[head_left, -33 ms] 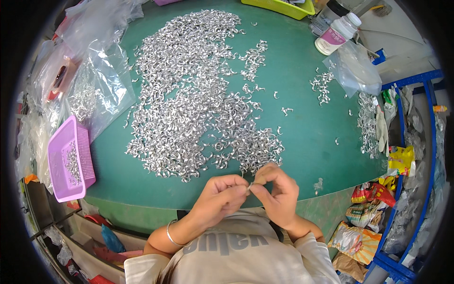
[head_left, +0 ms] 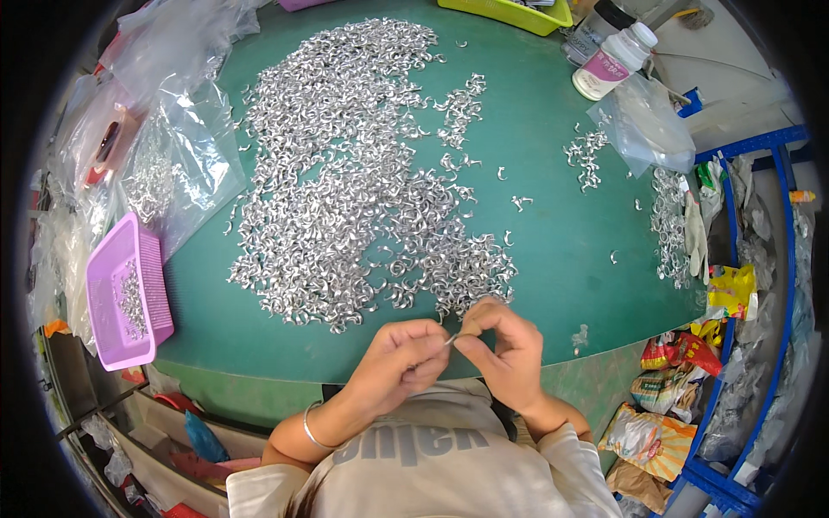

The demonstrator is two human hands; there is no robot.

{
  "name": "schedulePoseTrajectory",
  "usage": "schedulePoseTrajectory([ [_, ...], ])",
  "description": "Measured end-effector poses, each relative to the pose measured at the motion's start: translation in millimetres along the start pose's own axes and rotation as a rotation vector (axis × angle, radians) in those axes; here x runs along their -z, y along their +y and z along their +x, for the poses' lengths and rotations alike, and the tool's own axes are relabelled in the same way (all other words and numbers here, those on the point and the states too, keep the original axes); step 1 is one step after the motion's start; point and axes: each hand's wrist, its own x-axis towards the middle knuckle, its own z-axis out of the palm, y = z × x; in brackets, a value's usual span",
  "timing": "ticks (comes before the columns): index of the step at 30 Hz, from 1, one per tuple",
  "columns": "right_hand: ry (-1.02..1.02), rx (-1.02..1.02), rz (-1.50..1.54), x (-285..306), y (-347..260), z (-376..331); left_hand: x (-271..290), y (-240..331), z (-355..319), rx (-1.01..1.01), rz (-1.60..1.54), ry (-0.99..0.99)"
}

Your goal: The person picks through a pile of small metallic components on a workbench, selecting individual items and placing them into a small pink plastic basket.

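Note:
Between my two hands, at the near edge of the green table, is a small curved silver metal piece (head_left: 452,339). My left hand (head_left: 404,361) pinches one end of it between thumb and forefinger. The thumb and forefinger of my right hand (head_left: 503,350) close on the other end, and the fingertips hide most of the piece. Just beyond my hands spreads a large heap of similar curved silver metal pieces (head_left: 328,190), reaching to the far side of the table.
At the left, a purple basket (head_left: 160,302) holds some metal pieces, beside clear plastic bags (head_left: 203,164). A white bottle (head_left: 615,62) and a yellow-green tray (head_left: 509,17) stand at the far side. Smaller piles (head_left: 669,229) lie right, near a blue rack (head_left: 781,302).
My hands stay almost in place, with a slight shift of the fingers around the small metal piece. The heap looks the same.

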Motion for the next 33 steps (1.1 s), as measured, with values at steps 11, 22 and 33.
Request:
schedulePoseTrajectory([
  [11, 0.168, 0.191, -1.085, 78, 57, 94, 13, 1, 7, -0.215, 0.050, -0.319],
  [22, 0.078, -0.283, 0.146, 49, 33, 50, -2, 2, 11, -0.213, 0.078, -0.030],
  [33, -0.136, -0.280, 0.187, 15, -6, 10, -12, -2, 9, -0.604, 0.791, 0.283],
])
